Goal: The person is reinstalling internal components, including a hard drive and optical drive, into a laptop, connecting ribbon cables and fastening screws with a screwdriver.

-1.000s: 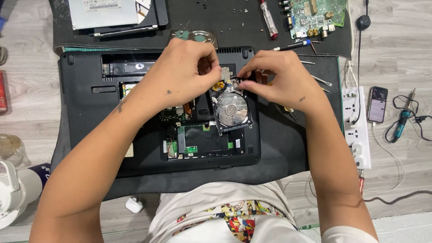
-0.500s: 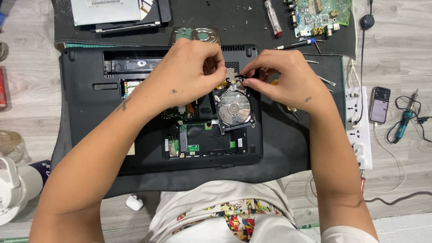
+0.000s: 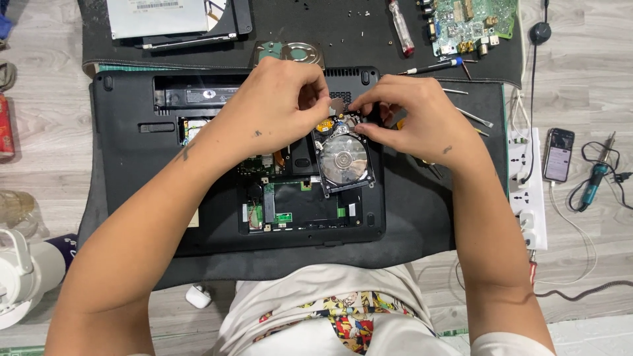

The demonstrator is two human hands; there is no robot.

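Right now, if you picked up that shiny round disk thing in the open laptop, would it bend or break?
The hard drive looks like a stiff metal box, so it probably would not bend. Its mirror-like platter lies uncovered, so it is likely fragile and easy to scratch. Flat and square-edged, it should not roll. Both the left hand and right hand pinch at its top edge.

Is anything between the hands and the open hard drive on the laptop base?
Nothing visible. The left hand and right hand both have fingertips right at the top edge of the open hard drive, pinching a small part there. Its shiny platter lies uncovered below them.
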